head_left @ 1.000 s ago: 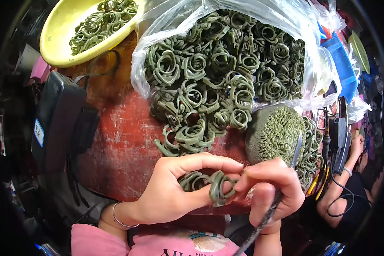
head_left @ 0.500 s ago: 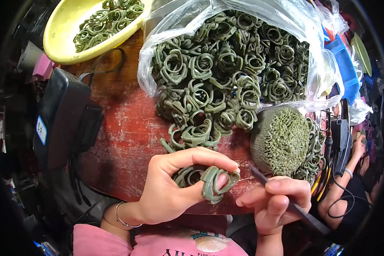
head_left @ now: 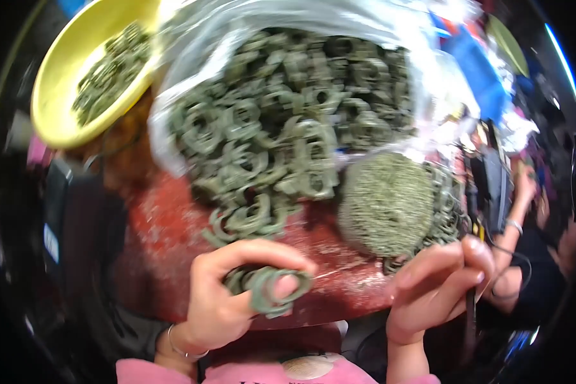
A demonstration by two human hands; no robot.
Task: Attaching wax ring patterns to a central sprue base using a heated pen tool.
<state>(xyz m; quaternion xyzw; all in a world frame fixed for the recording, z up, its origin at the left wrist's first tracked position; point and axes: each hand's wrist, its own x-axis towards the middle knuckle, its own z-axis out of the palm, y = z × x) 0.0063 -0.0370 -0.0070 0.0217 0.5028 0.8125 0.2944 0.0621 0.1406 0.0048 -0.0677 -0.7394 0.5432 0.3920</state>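
My left hand (head_left: 221,297) is closed around a few green plastic-looking rings (head_left: 262,301), with the thumb tip showing through the foremost one. The rings sit above the table's front edge, and the fingers partly cover them. To the right, my right hand (head_left: 436,291) is raised, its fingers bent around a thin, dark, flat blade-like tool (head_left: 471,313). That tool points down from the fingers, apart from the rings, and is partly hidden by them. Ahead of both hands, a pile of similar green rings (head_left: 249,160) spills from a clear plastic bag (head_left: 166,121).
A thick round green block (head_left: 387,205) with a rough face stands on the worn red table (head_left: 166,224), ahead of my right hand. A yellow basin (head_left: 48,102) holds more rings. A black device (head_left: 83,217) stands left. Another person's arm (head_left: 515,211) is at the right.
My right hand has moved right, away from the rings, and its tool has swung to point downward. The left hand keeps the rings. The whole view has shifted and is blurred.
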